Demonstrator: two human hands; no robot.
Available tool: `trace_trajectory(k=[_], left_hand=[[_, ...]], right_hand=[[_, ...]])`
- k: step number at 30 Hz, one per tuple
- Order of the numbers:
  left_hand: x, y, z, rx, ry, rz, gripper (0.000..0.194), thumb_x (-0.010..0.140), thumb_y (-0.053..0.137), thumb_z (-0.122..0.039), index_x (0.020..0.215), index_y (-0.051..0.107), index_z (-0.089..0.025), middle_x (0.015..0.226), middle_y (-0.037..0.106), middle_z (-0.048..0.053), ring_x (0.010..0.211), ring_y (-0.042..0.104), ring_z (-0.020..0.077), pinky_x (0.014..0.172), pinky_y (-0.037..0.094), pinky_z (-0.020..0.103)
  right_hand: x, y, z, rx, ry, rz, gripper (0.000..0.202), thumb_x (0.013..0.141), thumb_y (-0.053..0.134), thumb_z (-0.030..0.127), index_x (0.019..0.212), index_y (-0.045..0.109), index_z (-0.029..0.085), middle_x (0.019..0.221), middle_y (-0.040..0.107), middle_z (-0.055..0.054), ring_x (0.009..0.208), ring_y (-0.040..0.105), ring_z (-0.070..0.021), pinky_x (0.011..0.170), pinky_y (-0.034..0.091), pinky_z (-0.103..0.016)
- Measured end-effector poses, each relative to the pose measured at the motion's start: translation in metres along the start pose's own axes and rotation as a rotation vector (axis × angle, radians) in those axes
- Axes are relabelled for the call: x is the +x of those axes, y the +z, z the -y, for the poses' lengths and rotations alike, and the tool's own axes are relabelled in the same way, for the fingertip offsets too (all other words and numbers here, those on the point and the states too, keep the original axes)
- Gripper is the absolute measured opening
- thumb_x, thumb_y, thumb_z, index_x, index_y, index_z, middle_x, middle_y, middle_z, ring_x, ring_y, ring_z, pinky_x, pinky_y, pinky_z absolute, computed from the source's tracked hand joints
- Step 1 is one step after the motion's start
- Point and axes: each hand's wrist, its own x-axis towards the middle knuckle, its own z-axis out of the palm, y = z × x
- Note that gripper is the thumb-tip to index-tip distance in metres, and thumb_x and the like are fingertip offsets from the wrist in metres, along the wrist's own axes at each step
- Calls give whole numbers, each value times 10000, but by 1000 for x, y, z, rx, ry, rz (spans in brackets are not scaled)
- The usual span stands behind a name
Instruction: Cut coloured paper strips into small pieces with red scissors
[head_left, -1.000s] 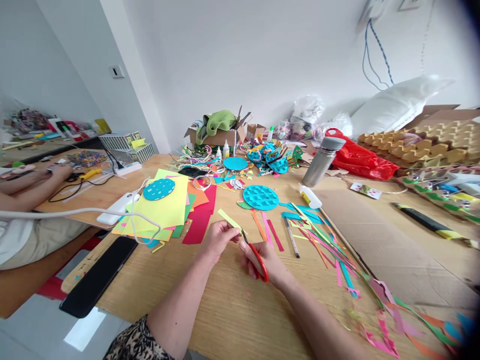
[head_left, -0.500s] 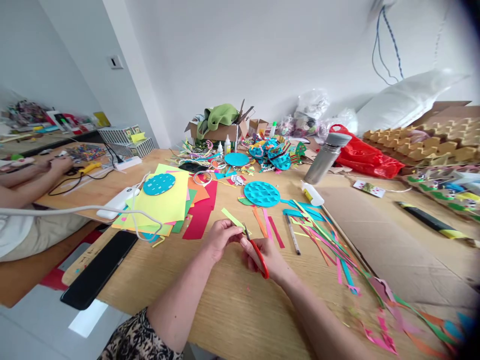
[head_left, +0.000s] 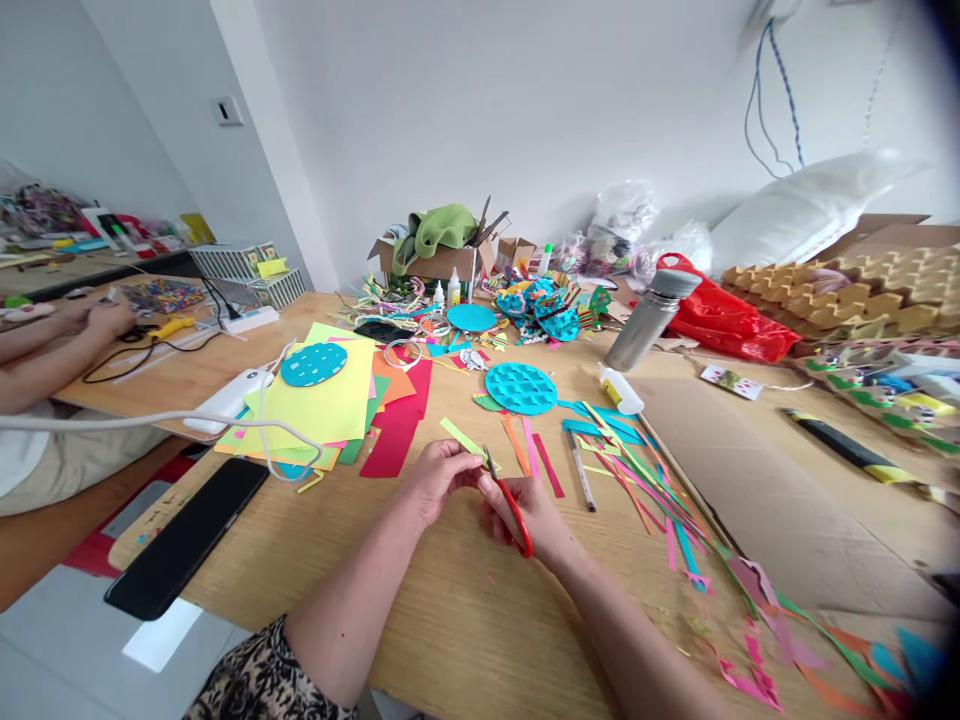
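My right hand (head_left: 521, 515) is closed on red-handled scissors (head_left: 519, 520), whose dark blades point up and away from me. Close against it on the left, my left hand (head_left: 444, 480) pinches something small at the blades, too hidden to make out. A light green paper strip (head_left: 459, 436) lies just beyond my left fingers. Orange (head_left: 516, 446), pink (head_left: 532, 447) and red (head_left: 548, 465) strips lie past the scissors, below a blue scaled paper oval (head_left: 521, 388). A pen (head_left: 581, 468) rests to their right.
Coloured paper sheets (head_left: 322, 395) and a black phone (head_left: 187, 538) lie left. A steel bottle (head_left: 651, 318), glue bottle (head_left: 621, 390), cardboard (head_left: 772, 490) and cutter (head_left: 847, 446) are right. Another person's hands (head_left: 109, 318) are at far left.
The view has shifted slightly, so most things on the table appear a little further left. Both hands keep nearly the same pose at the scissors.
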Motion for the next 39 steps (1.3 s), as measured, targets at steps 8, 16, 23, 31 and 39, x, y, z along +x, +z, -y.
trace_trajectory(k=[8, 16, 23, 31, 39], left_hand=[[0, -1, 0, -19, -3, 22, 141, 611, 713, -221, 659, 646, -107, 645, 651, 44, 606, 583, 134, 618, 447, 264], [0, 0, -1, -5, 3, 15, 193, 588, 735, -236, 673, 643, -89, 638, 638, 44, 601, 571, 129, 615, 436, 261], [1, -2, 1, -7, 5, 19, 183, 603, 728, -230, 699, 648, -96, 648, 638, 39, 610, 569, 128, 627, 435, 263], [1, -2, 1, 13, 17, 13, 189, 603, 731, -243, 676, 645, -91, 630, 631, 47, 601, 564, 134, 618, 427, 272], [0, 1, 0, -5, 16, -3, 193, 584, 740, -230, 682, 647, -92, 631, 635, 42, 593, 563, 126, 621, 435, 266]], right_hand=[[1, 2, 0, 11, 26, -14, 568, 743, 508, 680, 518, 503, 158, 360, 465, 13, 311, 383, -75, 335, 263, -195], [3, 2, -1, 5, 52, -22, 552, 755, 518, 655, 517, 515, 157, 365, 479, 13, 310, 400, -75, 334, 288, -191], [1, 3, 1, 23, 40, -15, 607, 740, 470, 715, 511, 513, 154, 364, 472, 8, 311, 406, -76, 339, 293, -194], [3, 3, -1, 14, 11, -10, 605, 753, 467, 702, 501, 511, 154, 366, 470, 7, 319, 403, -78, 348, 293, -200], [2, 2, -2, 12, 26, -17, 599, 752, 478, 700, 513, 515, 152, 365, 476, 6, 310, 398, -74, 341, 288, -193]])
